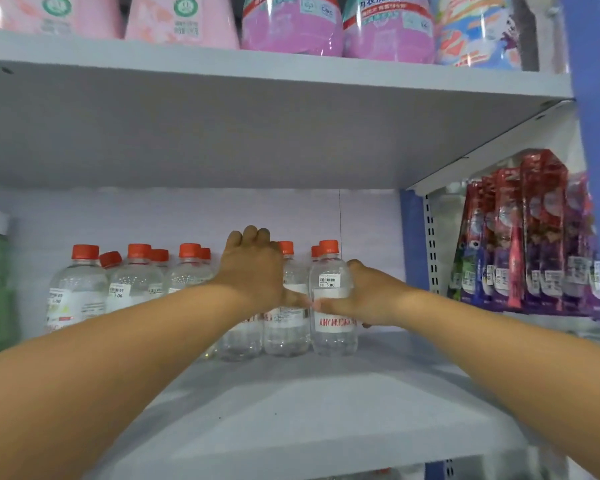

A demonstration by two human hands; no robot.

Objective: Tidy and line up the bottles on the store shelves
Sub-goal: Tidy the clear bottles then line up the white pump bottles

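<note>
At the centre of the frame, a cluster of clear bottles with red caps is being squared up on the grey shelf (378, 393). The right hand (368, 296) is wrapped around the rightmost front bottle (333, 306), thumb across its label and fingers round its far side. The left hand (253, 268) is curled over the top of a bottle (243, 334) just to the left, whose cap is hidden beneath the fingers; a third bottle (286, 323) stands between the two. Further red-capped bottles (80, 289) are ranged in loose rows toward the left of the frame, not evenly spaced.

The step in hand appears to be the straightening of the right end of the row. The next move would likely call for the gripped bottles to be drawn level with their neighbours, labels turned forward, and kept upright so that adjoining bottles are not toppled.
</note>
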